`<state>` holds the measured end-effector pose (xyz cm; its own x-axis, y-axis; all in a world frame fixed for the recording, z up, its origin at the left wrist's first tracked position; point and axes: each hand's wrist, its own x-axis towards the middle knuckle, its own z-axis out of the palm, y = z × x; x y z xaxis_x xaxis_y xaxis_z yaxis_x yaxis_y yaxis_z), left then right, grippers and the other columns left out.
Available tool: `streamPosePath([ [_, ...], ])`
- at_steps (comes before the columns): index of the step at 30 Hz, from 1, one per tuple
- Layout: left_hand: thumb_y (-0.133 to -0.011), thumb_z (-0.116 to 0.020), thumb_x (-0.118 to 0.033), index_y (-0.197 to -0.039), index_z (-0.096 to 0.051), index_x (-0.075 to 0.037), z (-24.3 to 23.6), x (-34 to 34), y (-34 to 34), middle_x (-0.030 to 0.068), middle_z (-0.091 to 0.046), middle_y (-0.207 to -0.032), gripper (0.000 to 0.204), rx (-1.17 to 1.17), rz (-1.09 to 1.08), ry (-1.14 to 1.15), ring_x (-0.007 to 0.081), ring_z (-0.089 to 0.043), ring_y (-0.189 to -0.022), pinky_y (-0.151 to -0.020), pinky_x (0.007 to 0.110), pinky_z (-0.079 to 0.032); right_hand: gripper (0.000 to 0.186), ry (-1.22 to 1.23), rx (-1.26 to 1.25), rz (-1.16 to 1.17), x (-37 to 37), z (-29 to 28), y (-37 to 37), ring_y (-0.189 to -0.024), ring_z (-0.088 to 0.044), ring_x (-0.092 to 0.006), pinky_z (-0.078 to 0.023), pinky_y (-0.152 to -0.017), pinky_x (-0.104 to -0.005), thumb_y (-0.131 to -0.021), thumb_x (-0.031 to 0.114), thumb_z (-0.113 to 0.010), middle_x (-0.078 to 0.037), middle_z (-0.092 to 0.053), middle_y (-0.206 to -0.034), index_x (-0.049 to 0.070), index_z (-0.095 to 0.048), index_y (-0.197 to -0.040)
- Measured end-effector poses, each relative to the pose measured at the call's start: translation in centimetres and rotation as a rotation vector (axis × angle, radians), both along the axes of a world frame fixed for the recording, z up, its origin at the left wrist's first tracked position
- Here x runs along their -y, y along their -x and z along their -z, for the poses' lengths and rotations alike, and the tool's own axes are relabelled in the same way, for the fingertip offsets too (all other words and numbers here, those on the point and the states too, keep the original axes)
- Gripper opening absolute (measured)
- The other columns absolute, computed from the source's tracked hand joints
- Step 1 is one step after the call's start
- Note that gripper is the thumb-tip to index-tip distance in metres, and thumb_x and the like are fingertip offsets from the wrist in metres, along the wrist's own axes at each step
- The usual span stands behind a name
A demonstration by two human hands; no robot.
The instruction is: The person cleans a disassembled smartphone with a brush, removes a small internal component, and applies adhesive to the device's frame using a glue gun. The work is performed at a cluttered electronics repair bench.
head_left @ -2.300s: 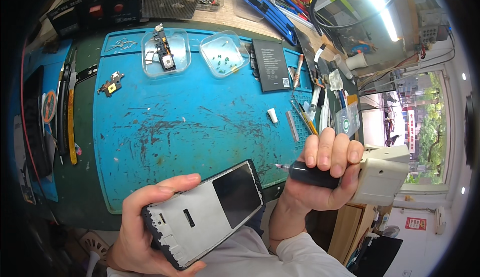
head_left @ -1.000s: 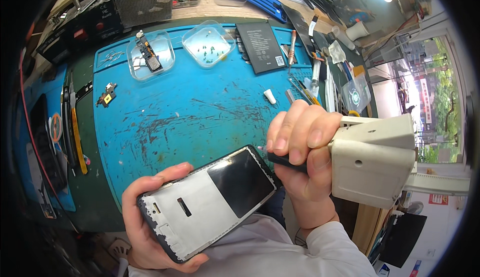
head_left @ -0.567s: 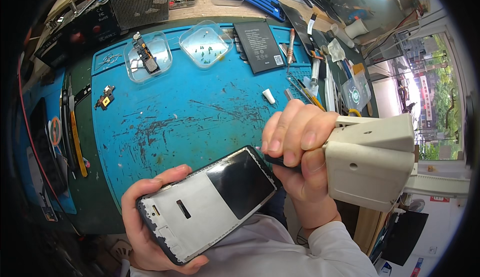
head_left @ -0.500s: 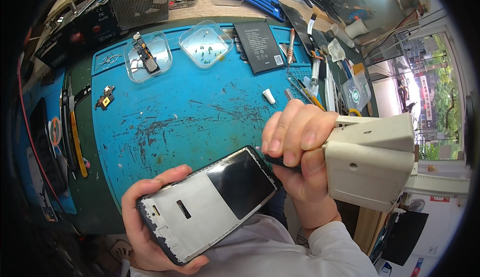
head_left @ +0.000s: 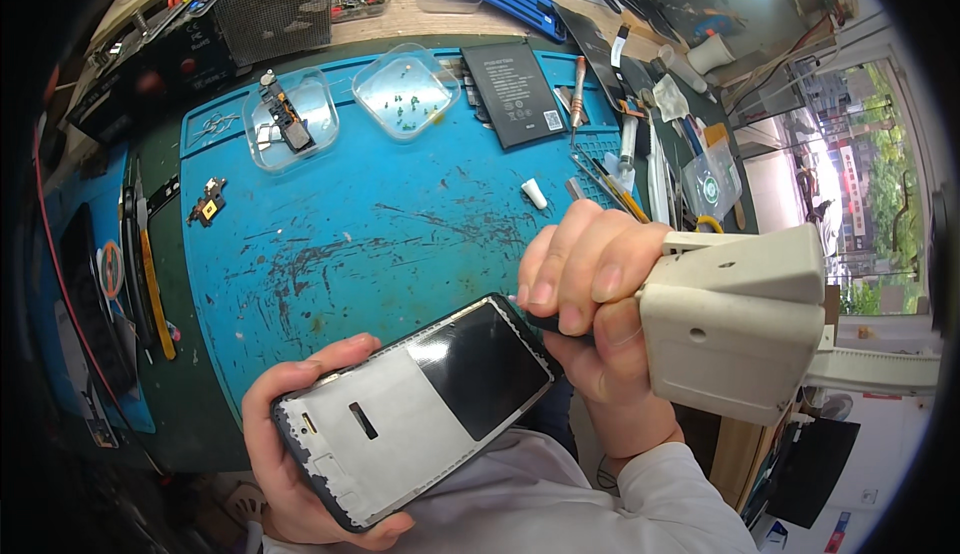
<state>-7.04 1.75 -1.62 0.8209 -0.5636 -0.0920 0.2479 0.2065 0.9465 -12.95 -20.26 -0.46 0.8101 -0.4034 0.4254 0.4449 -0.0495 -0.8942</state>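
Note:
My left hand [head_left: 300, 454] wraps round one end of a phone frame [head_left: 370, 419], thumb at the lower edge and fingers along the upper one. The frame is tilted over my lap at the mat's near edge, with a silver inner face, a small dark slot and a glossy black area at its right end. My right hand [head_left: 595, 284] is closed round a bulky beige plastic hand tool [head_left: 730, 329] with a dark nose. Its small pinkish tip is close to the frame's upper right corner; whether it touches I cannot tell.
On the blue mat [head_left: 340, 254] lie a white cap [head_left: 534, 193], a small circuit part [head_left: 208, 202] and a black battery [head_left: 514, 94]. Two clear trays, one with a phone module [head_left: 285, 114], the other with small screws [head_left: 407, 109], stand behind. A screwdriver [head_left: 578, 94] and tweezers are at right.
The whole view has shifted very slightly. Both hands keep their grips on the phone frame and the beige tool, and the tip remains by the same corner.

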Motion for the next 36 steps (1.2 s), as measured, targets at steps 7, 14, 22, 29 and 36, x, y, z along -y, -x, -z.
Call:
streamPosePath([
  [7,-0.063,-0.087,-0.059,-0.140,-0.028,0.001,1.0,-0.1,-0.1,0.0262,-0.052,-0.130,0.114,0.119,0.043,0.025,0.0351,-0.052,-0.123,-0.104,0.047,-0.044,0.025,-0.006,-0.035,0.030,-0.1,-0.2,0.3,-0.077,-0.053,-0.0146,-0.049,-0.067,-0.0312,-0.093,0.031,-0.071,0.001,-0.052,-0.075,0.015,-0.051,-0.097],
  [14,-0.063,-0.086,-0.060,-0.138,-0.027,0.000,1.2,0.4,0.1,0.0266,-0.049,-0.131,0.112,0.137,0.048,0.068,0.0370,-0.051,-0.126,-0.105,0.048,-0.043,0.026,-0.041,-0.001,0.050,-0.5,-0.2,0.2,-0.076,-0.053,-0.0149,-0.048,-0.067,-0.0314,-0.092,0.032,-0.072,0.001,-0.053,-0.075,0.015,-0.052,-0.095],
  [22,-0.065,-0.091,-0.043,-0.138,-0.024,-0.010,1.6,0.6,0.1,0.0260,-0.046,-0.133,0.105,0.130,0.090,0.160,0.0393,-0.045,-0.134,-0.110,0.053,-0.040,0.027,-0.051,0.003,0.086,-0.9,-0.1,0.2,-0.079,-0.055,-0.0170,-0.049,-0.072,-0.0354,-0.092,0.031,-0.072,-0.001,-0.056,-0.078,0.014,-0.053,-0.101],
  [29,-0.062,-0.087,-0.057,-0.149,-0.017,-0.008,1.6,1.1,1.0,0.0216,-0.042,-0.133,0.122,0.150,0.091,0.236,0.0386,-0.044,-0.131,-0.109,0.052,-0.037,0.038,0.032,0.006,0.032,-0.1,0.1,0.5,-0.086,-0.060,-0.0207,-0.051,-0.083,-0.0440,-0.091,0.035,-0.073,-0.005,-0.061,-0.085,0.012,-0.055,-0.114],
  [36,-0.065,-0.090,-0.037,-0.150,-0.011,-0.014,1.5,1.3,0.8,0.0229,-0.044,-0.132,0.119,0.190,0.099,0.213,0.0384,-0.047,-0.130,-0.109,0.053,-0.039,0.058,0.073,-0.030,0.098,-0.1,0.2,1.0,-0.092,-0.062,-0.0238,-0.049,-0.095,-0.0535,-0.090,0.040,-0.072,-0.008,-0.066,-0.093,0.011,-0.051,-0.135],
])
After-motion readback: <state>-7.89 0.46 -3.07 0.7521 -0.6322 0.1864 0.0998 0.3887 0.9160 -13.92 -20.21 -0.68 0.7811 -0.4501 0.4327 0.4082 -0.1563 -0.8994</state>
